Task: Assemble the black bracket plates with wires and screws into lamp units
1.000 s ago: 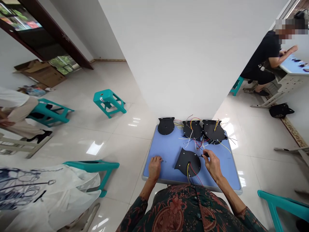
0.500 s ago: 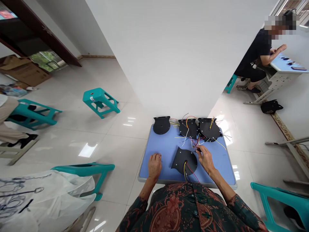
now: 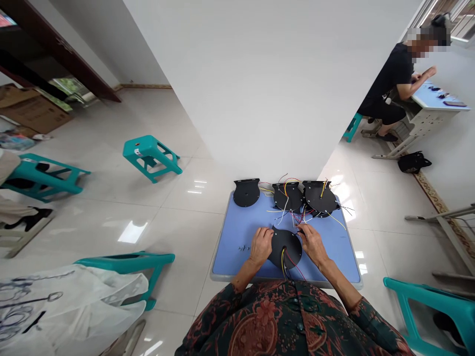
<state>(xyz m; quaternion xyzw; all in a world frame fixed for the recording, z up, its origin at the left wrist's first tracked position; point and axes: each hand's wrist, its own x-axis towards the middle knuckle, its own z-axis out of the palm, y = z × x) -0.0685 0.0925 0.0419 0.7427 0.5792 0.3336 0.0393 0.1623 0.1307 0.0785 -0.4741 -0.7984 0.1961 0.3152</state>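
A black round plate (image 3: 287, 245) with yellow and red wires lies on the blue table (image 3: 237, 232) in front of me. My left hand (image 3: 261, 244) rests on the plate's left edge, fingers curled over it. My right hand (image 3: 310, 242) is at the plate's right edge, pinching a small dark part I cannot name. A few small screws (image 3: 243, 247) lie on the table left of my left hand.
Three more black plates (image 3: 246, 192) (image 3: 287, 196) (image 3: 319, 197) with loose coloured wires sit along the table's far edge. Teal stools (image 3: 151, 153) stand on the tiled floor. Another person (image 3: 395, 81) sits at a desk at the far right. A white wall rises behind the table.
My left hand has moved right from the screws onto the plate's left edge. My right hand has stayed at the plate's right edge. The view has shifted slightly.
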